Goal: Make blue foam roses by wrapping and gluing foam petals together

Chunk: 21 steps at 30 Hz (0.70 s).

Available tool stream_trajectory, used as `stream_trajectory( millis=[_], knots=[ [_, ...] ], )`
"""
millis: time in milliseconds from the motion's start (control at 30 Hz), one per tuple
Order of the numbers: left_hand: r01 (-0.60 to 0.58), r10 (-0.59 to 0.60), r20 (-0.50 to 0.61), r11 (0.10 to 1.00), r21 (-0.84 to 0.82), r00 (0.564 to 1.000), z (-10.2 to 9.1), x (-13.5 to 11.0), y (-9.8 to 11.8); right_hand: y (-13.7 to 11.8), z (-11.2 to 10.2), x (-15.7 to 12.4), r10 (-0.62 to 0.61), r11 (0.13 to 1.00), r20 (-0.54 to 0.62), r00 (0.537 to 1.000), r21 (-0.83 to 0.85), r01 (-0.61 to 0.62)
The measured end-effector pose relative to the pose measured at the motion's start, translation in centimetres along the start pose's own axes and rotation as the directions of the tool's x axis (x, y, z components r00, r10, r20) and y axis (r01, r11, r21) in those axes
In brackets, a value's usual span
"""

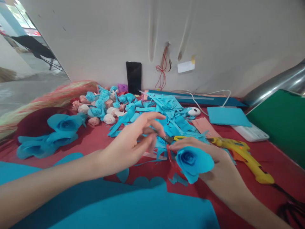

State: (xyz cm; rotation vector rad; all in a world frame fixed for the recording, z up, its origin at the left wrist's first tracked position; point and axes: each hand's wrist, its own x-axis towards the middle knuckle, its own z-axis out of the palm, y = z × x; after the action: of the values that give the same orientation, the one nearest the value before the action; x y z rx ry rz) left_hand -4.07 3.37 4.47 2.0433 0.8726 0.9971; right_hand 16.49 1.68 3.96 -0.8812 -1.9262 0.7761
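A blue paper rose (190, 160) sits at my right hand (207, 159), its bloom facing me and covering part of the fingers. Beside those fingers is a hand tool (169, 139) with a dark metal head and what look like red and yellow handles; whether it is pliers or scissors I cannot tell. My left hand (135, 136) reaches in from the left with thumb and fingers bent close together at the tool's metal tip. Anything between these fingertips is too small to make out. Blue paper strips (171, 111) lie heaped behind both hands.
Larger blue roses (64, 124) lie at left, several small paper roses (102, 105) behind. A yellow glue gun (245, 159) rests at right with its cord. Blue paper sheets (119, 206) cover the front. A black phone (134, 78) leans on the wall; a green board (281, 124) stands right.
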Motion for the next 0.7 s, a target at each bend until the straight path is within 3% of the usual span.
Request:
stream_trajectory(
  millis=[167, 400, 600, 700],
  knots=[
    [-0.056, 0.055, 0.14, 0.998, 0.002, 0.989, 0.8, -0.5, 2.0, -0.9, 1.1, -0.1, 0.015, 0.998, -0.018, 1.0, 0.062, -0.014],
    [0.004, 0.006, 0.087, 0.994, -0.109, 0.996, 1.7, -1.1, 2.9, -0.8, 1.8, -0.9, 0.047, 0.998, -0.018, 0.999, 0.046, -0.047],
    [-0.059, 0.064, 0.046, 0.993, -0.103, 0.997, 1.8, -1.2, 2.8, -1.0, 2.2, -0.9, 0.068, 0.996, -0.037, 0.997, 0.053, -0.066],
    [-0.002, 0.009, 0.048, 0.99, -0.14, 0.999, 1.8, -1.1, 2.8, -0.8, 2.2, -1.2, 0.098, 0.993, -0.015, 0.995, 0.061, -0.097]
  ],
)
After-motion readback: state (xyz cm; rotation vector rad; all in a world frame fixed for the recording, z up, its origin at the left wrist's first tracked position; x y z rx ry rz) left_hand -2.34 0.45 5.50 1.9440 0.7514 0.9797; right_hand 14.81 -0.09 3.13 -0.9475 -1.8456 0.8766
